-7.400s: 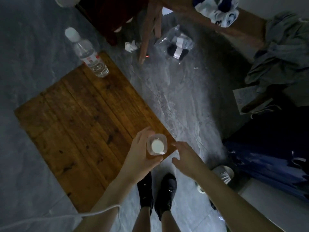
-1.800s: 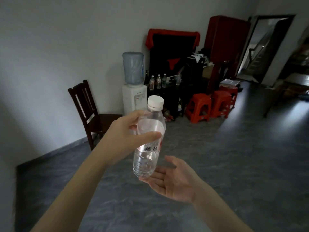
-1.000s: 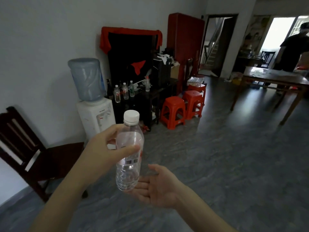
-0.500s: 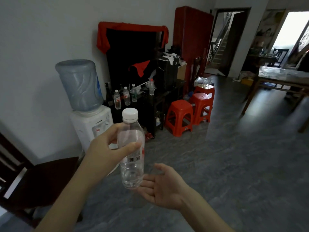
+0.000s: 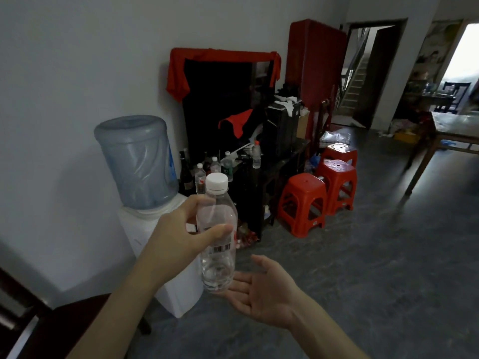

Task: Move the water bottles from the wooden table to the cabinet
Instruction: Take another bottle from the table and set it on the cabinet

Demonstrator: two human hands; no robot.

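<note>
My left hand (image 5: 178, 238) grips a clear water bottle (image 5: 217, 265) with a white cap, held upright at its middle. Just under the bottle's base lies my right hand (image 5: 261, 290), palm up with fingers spread, holding nothing. Ahead stands the dark cabinet (image 5: 278, 161) against the wall. On its top stand several water bottles (image 5: 215, 165) and another one (image 5: 256, 154) further right. The wooden table the bottle came from is out of view.
A white water dispenser (image 5: 145, 229) with a blue jug stands left of the cabinet. Red plastic stools (image 5: 302, 200) sit to the cabinet's right. A dark chair (image 5: 31, 330) is at the lower left. Another wooden table (image 5: 451, 136) stands far right. Grey floor lies between.
The view has drawn closer to the dispenser and cabinet, which look larger now. My left hand still holds the bottle upright, with my right hand under it as before.
</note>
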